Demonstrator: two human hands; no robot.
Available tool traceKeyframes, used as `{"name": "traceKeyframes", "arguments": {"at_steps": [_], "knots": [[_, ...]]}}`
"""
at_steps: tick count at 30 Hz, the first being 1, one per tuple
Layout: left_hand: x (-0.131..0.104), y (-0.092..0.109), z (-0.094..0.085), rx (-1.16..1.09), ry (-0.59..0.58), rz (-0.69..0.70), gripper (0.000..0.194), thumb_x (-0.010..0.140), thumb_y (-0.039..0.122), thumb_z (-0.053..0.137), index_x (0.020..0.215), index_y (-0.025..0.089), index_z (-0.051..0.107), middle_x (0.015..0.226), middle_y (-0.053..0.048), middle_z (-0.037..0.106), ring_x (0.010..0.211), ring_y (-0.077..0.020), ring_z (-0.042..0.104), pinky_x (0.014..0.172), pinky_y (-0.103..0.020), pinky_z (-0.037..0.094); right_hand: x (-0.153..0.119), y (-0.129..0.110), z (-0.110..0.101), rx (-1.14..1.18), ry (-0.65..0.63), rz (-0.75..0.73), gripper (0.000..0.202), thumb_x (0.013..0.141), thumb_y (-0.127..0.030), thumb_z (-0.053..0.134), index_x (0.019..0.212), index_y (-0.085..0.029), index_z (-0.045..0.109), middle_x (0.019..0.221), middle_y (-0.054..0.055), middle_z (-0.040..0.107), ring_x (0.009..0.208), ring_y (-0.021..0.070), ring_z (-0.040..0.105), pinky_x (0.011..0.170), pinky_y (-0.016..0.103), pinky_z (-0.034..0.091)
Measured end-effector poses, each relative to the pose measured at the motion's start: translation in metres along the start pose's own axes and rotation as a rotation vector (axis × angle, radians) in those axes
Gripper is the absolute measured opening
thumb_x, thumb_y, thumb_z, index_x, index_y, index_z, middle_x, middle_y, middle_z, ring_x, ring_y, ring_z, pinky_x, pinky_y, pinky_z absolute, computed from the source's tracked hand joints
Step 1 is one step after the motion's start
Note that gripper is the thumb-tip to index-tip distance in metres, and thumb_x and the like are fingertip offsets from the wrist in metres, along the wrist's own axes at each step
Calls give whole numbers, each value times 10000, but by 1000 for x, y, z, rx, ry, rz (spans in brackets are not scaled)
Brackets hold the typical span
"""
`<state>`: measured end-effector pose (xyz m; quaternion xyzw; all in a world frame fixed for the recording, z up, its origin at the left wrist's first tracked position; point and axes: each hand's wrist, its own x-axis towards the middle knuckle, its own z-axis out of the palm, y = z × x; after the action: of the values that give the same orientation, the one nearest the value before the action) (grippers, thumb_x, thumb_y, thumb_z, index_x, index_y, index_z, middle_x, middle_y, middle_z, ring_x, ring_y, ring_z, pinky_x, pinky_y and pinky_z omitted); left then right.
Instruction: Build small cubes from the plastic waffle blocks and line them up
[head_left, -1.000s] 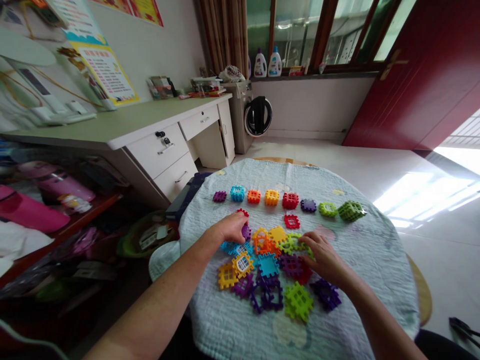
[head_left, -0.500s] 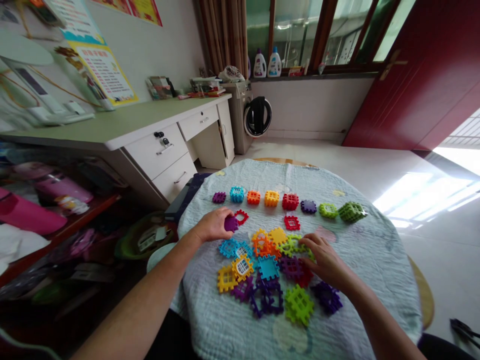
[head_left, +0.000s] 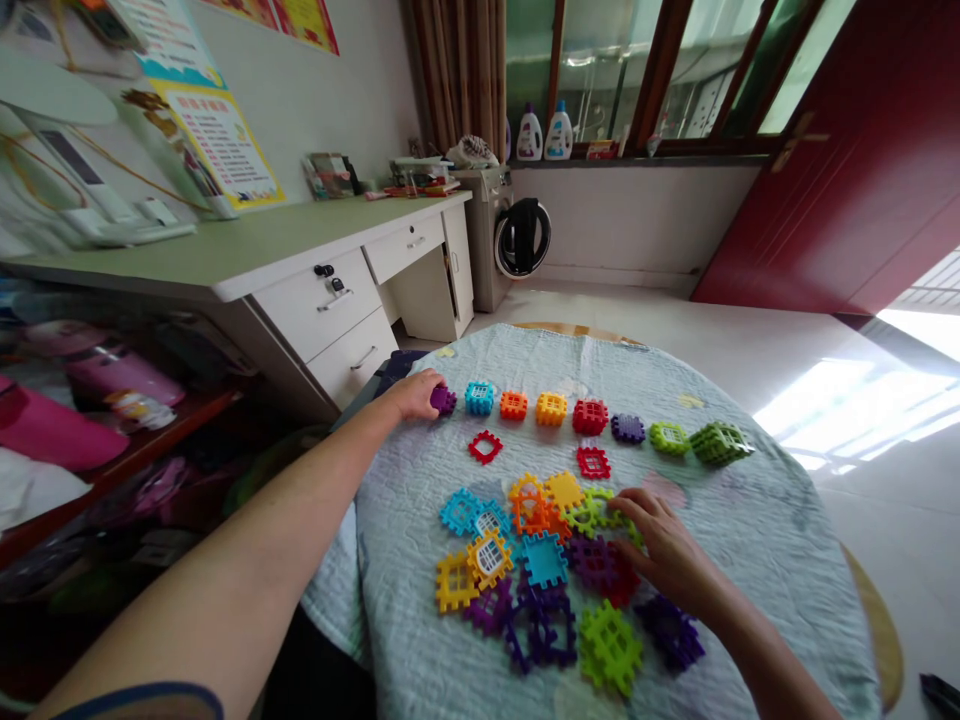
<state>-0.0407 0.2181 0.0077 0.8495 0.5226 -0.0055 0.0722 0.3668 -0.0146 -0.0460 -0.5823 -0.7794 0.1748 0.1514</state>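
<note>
My left hand [head_left: 415, 396] reaches to the far left of the row, its fingers closed on a purple interlocking tile [head_left: 443, 400]; whether that is one tile or a stack is partly hidden by the fingers. My right hand [head_left: 660, 535] hovers low at the right side of the loose pile, thumb and fingers apart. Its fingertips touch or nearly touch lime green tiles [head_left: 592, 510], and its thumb is near a dark red tile [head_left: 621, 580]. A purple tile [head_left: 592, 562], a light blue tile [head_left: 544, 559] and a yellow tile [head_left: 456, 582] lie in the same pile.
Across the cloth-covered round table [head_left: 420, 660] runs a row of colour stacks, including blue [head_left: 479, 398], orange [head_left: 514, 405], red [head_left: 590, 416] and green [head_left: 720, 443]. A red frame [head_left: 485, 447] and a red grid tile [head_left: 594, 462] lie before it. Left stands a desk [head_left: 300, 240].
My left hand has moved away and left with the purple tile, from beside the red frame to the row's left end. My right hand stays by the pile. The view has shifted slightly.
</note>
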Motion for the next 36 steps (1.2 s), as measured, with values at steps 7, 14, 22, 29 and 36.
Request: {"name": "traceKeyframes", "arguments": {"at_steps": [7,14,22,29,36], "knots": [[20,-11,4,37,-92,42,513,557,224,628,1065,164,607,1092,-80,603,980,-233,582,899,-301,456,0,-3,-2,-2,-20,11,383,794,-223,554,1172,-256,608,1206,103,574,1077,273,532,958,464,458],[22,-19,13,-70,-137,58,519,559,250,606,1073,178,614,1068,-56,661,994,-242,597,855,-294,462,0,-5,-5,-2,-54,27,387,802,-238,547,1185,-227,602,1223,114,563,1100,276,521,976,472,445],[24,-18,13,-44,-123,34,515,540,263,615,1048,178,612,1060,-64,659,965,-242,605,835,-299,468,0,-4,-4,-3,-41,20,406,790,-218,549,1193,-226,603,1218,115,566,1085,274,529,960,468,451],[24,-20,16,-16,-132,44,503,550,285,629,1042,182,621,1079,-68,645,997,-253,602,880,-316,468,0,-3,-4,-5,-17,8,389,799,-233,562,1185,-242,612,1196,107,578,1084,272,532,950,454,461],[26,-20,14,7,-94,53,495,539,287,648,1020,174,611,1073,-72,630,1001,-254,599,898,-320,471,0,-2,-3,7,-13,-5,388,809,-238,558,1194,-229,604,1204,115,571,1089,272,528,955,461,457]]}}
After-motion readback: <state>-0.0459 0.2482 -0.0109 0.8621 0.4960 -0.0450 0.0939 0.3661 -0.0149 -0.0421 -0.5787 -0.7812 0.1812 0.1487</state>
